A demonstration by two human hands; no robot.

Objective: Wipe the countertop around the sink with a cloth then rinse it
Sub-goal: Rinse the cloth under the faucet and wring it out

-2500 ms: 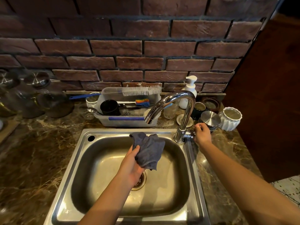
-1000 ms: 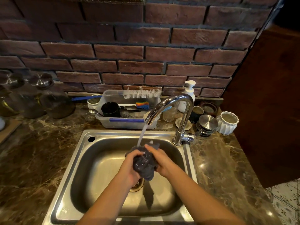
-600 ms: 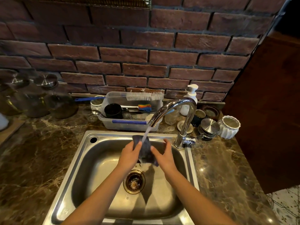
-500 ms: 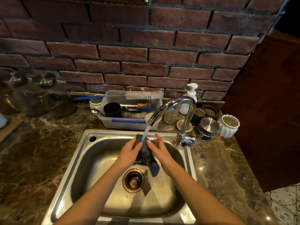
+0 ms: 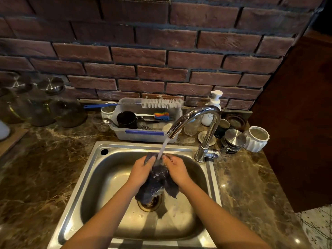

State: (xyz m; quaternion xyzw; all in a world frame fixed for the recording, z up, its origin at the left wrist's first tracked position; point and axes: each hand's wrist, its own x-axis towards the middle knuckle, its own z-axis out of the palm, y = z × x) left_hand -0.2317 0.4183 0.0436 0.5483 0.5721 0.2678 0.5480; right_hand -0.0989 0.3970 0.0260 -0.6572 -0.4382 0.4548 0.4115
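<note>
The dark cloth (image 5: 158, 178) is held over the sink (image 5: 100, 178), under the tap (image 5: 195, 116) stream, with fingers of left hand (image 5: 142, 172) and right hand (image 5: 177, 170) closed around it. Water could be splashed onto the table (image 5: 45, 168) if the cloth is squeezed high.

Both forearms run bare into view from the bottom edge with no sleeve, watch or band on either wrist, and the left hand (image 5: 142, 170) and right hand (image 5: 177, 169) are ungloved, fingers bare, though a ring can't be ruled out at this blur.
</note>
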